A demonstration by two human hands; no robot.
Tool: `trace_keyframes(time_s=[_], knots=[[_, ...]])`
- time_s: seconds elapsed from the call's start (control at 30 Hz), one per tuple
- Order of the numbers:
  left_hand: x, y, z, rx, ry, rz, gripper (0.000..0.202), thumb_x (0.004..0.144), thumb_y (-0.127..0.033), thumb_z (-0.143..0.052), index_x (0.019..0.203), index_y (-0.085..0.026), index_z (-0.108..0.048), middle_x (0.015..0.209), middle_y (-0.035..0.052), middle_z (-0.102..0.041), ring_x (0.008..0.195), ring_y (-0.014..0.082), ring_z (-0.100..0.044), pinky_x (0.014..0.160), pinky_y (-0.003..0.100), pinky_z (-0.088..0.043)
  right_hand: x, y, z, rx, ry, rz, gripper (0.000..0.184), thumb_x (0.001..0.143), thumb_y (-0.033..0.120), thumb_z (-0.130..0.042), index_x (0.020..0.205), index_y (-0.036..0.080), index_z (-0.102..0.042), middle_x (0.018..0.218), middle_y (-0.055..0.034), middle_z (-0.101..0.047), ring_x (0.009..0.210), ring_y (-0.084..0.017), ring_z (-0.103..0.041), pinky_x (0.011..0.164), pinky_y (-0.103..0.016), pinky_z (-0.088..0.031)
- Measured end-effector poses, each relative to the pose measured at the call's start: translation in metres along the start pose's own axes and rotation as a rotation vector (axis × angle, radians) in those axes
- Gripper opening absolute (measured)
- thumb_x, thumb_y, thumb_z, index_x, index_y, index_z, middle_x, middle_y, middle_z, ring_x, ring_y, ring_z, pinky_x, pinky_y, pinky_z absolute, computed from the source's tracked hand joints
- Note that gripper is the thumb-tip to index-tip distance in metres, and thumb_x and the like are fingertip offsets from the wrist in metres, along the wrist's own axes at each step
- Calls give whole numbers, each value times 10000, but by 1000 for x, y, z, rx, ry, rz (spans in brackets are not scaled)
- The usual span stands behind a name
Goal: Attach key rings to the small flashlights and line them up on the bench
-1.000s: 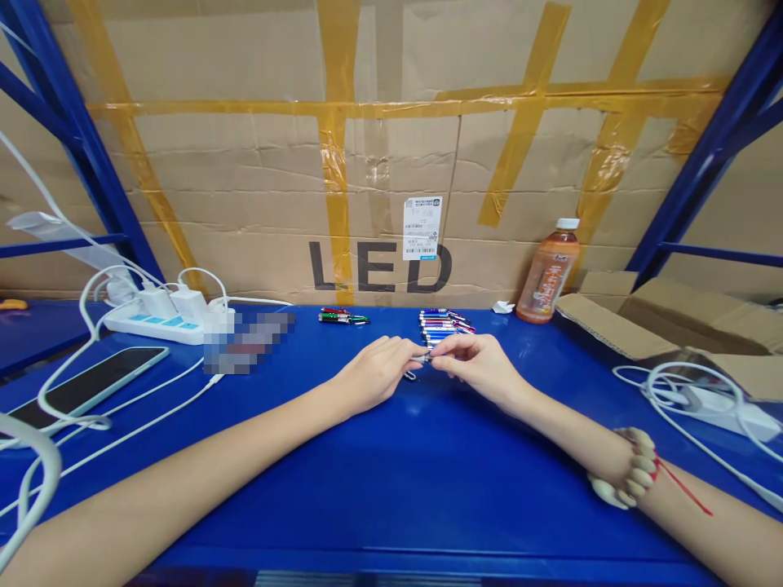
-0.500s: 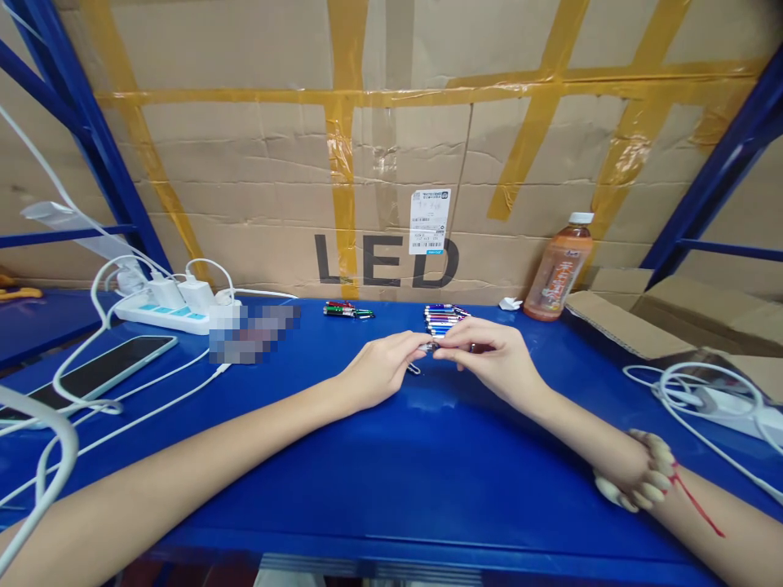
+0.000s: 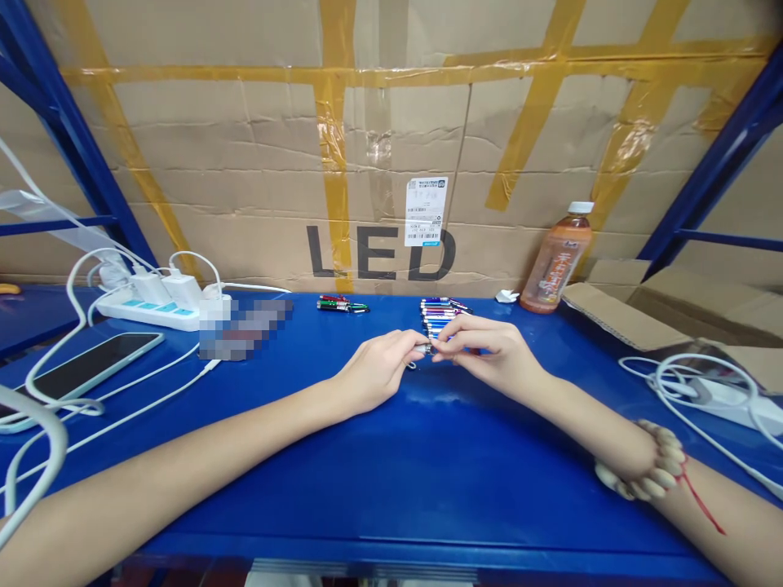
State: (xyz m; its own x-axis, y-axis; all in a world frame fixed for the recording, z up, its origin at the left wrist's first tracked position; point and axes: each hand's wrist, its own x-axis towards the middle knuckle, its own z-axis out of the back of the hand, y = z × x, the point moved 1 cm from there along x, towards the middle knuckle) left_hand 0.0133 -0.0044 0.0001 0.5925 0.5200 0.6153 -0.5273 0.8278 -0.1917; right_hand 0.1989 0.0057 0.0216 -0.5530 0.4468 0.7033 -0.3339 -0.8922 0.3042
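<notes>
My left hand (image 3: 376, 371) is closed, its thumb and forefinger pinching a small silver metal cylinder (image 3: 423, 349) above the blue table. From the other side my right hand (image 3: 493, 350) pinches at the dark right end of that cylinder, its other fingers loosely curled. A small metal clip or loop (image 3: 412, 366) shows just under the left fingertips. Behind the hands lies a row of slim metallic pens or penlights (image 3: 435, 314), mostly blue and silver, partly hidden by the right hand. Further left rests a small group of red, green and dark ones (image 3: 341, 305).
A white power strip (image 3: 150, 310) with chargers and cables, plus a phone (image 3: 98, 367), occupy the left. At the right stand a drink bottle (image 3: 556, 259), an open carton (image 3: 612, 314) and a second power strip (image 3: 734, 399). A large cardboard box (image 3: 263, 179) forms the back.
My right fingertips have shifted slightly left and closed in at the cylinder's end; a dark bit seen under that hand no longer shows. The whole view has tilted slightly.
</notes>
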Motion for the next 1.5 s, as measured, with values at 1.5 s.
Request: trace_keyframes(time_s=[1.5], knots=[[4, 1, 1, -279, 71, 266, 213, 899, -269, -359, 1081, -193, -438, 892, 36, -640, 740, 134, -629, 708, 279, -494, 2, -5, -17, 511, -52, -696, 404, 516, 485, -740, 671, 121, -656, 506, -1, -577, 373, -61, -474, 329, -160, -337]])
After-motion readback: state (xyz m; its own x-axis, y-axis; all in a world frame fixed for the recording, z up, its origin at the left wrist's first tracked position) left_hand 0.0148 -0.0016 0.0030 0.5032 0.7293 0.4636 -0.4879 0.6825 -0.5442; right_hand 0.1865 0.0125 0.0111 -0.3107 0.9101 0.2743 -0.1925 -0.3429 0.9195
